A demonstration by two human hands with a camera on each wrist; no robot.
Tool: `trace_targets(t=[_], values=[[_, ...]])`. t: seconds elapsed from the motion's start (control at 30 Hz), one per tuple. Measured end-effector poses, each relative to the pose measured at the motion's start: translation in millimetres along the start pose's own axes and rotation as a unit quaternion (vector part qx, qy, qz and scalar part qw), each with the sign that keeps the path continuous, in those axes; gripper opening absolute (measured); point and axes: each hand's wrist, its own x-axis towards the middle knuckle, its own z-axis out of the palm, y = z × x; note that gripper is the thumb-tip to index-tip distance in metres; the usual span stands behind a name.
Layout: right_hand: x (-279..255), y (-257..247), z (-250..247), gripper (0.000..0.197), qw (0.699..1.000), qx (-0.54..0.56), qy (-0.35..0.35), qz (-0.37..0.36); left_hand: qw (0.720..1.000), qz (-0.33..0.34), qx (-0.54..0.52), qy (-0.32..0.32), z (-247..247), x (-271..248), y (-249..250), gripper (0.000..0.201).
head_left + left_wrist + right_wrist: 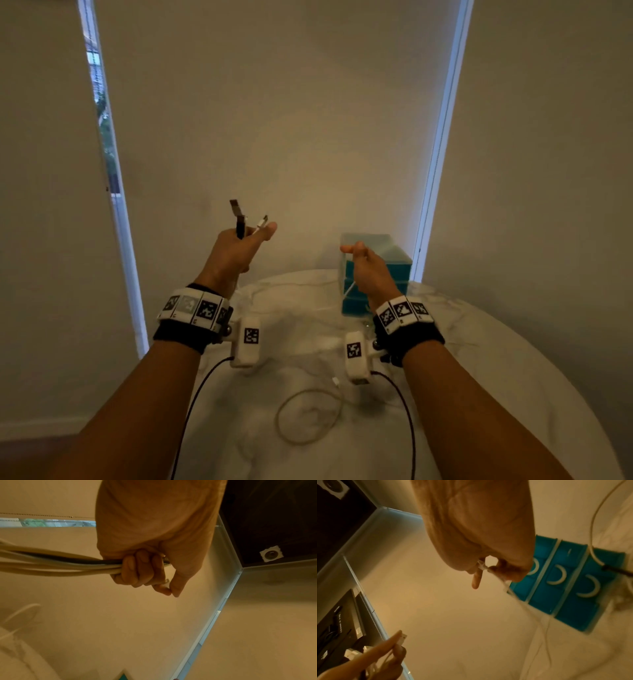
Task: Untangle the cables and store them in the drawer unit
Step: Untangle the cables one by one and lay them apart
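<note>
My left hand is raised above the table and grips a bundle of cables, white ones and a black one. A black USB plug and a white plug stick up out of the fist. My right hand is raised in front of the blue drawer unit and pinches a thin white cable that hangs down toward the table. The drawer unit shows three shut drawers with white curved handles. A beige cable lies looped on the table near me.
The round white marble table stands against a wall with closed blinds. The drawer unit sits at its far edge, right of centre. Black leads run from both wrist cameras across the near table.
</note>
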Motion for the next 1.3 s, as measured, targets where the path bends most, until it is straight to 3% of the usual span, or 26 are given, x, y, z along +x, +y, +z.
trace_targets(t=[0.2,0.37,0.53,0.63,0.77,0.87,0.97,1.07,1.17,1.23,1.3], values=[[-22,4,-37,0.042,0.981,0.173,0.083,-0.007,0.998,-0.025,0.034,-0.048,22,-1,-11,0.039],[-44,10,-38,0.022,0.981,0.18,0.064,-0.04,0.994,-0.013,0.045,-0.096,44,-7,-14,0.04],[-55,26,-29,0.029,0.983,0.164,0.066,-0.04,0.982,0.03,0.094,-0.162,68,-20,-19,0.01],[-66,30,-17,0.031,0.975,0.211,0.06,-0.035,0.973,0.027,0.093,-0.212,82,-28,-23,0.03],[-72,35,-10,0.028,0.925,0.373,0.063,0.021,0.959,-0.042,-0.021,-0.279,92,-30,-23,0.044],[-70,38,-13,0.025,0.887,0.455,0.059,0.059,0.958,-0.013,0.025,-0.287,94,-34,-23,0.051],[-67,45,-9,0.029,0.897,0.426,0.054,0.106,0.956,0.045,0.137,-0.254,95,-41,-22,0.051],[-69,45,1,0.024,0.893,0.427,0.029,0.14,0.934,0.092,0.237,-0.251,102,-54,-19,0.05],[-73,37,12,0.033,0.92,0.373,-0.007,0.117,0.891,0.117,0.314,-0.306,114,-69,-19,0.047],[-73,38,15,0.024,0.941,0.319,0.008,0.112,0.875,0.126,0.297,-0.362,120,-80,-21,0.044],[-70,46,16,0.027,0.947,0.291,0.044,0.127,0.87,0.121,0.273,-0.392,123,-90,-21,0.043]])
